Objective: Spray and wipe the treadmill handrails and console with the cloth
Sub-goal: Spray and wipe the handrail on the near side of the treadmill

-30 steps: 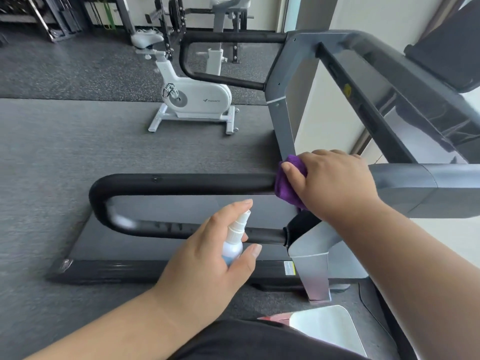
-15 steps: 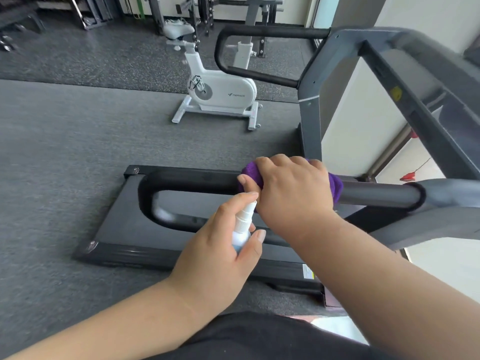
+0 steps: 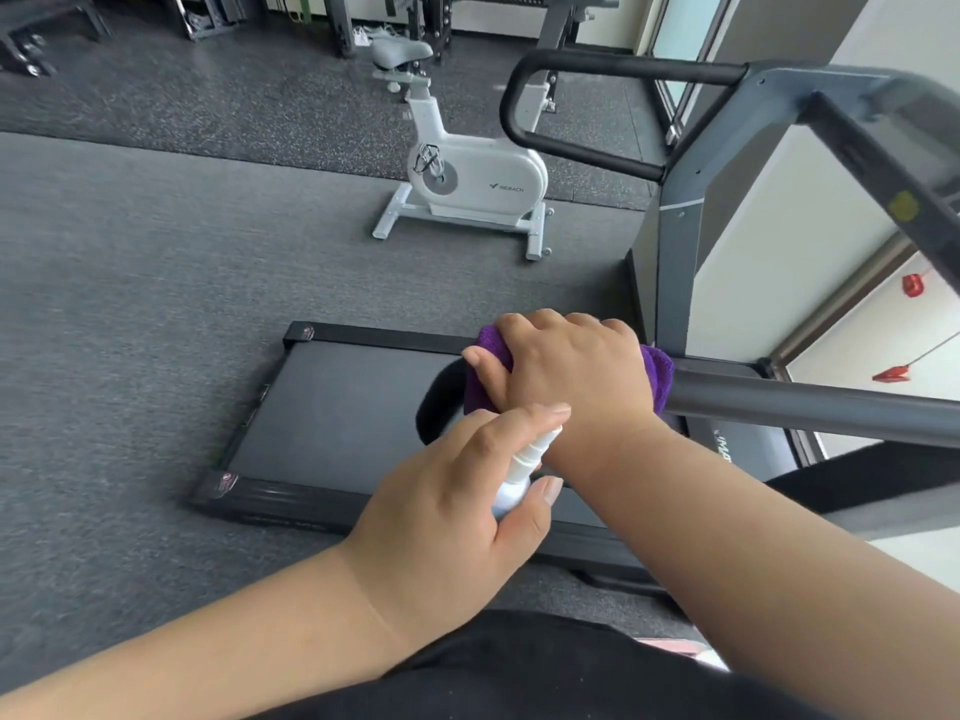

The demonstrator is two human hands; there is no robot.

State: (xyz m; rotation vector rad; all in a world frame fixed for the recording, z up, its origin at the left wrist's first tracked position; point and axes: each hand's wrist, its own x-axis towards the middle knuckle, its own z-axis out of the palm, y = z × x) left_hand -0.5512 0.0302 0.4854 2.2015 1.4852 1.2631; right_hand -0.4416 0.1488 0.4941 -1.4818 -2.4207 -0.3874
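My right hand (image 3: 566, 371) presses a purple cloth (image 3: 657, 374) around the near black handrail (image 3: 810, 402) of the treadmill, close to the rail's curved end. My left hand (image 3: 457, 506) holds a small white spray bottle (image 3: 519, 472) just below the right wrist, index finger lying on the nozzle. The far handrail (image 3: 571, 148) loops out from the grey upright (image 3: 680, 210) at upper right. The treadmill belt (image 3: 337, 407) lies below the hands. The console is out of frame.
A white exercise bike (image 3: 467, 184) stands on the grey floor beyond the treadmill. Dark weight racks (image 3: 208, 13) line the back wall. A window and white wall (image 3: 769, 236) are at right. My dark clothing fills the bottom edge.
My right hand has slid the cloth along the near handrail from the upright end toward its curved free end. The left hand with the bottle stayed just below it. The view swung left.
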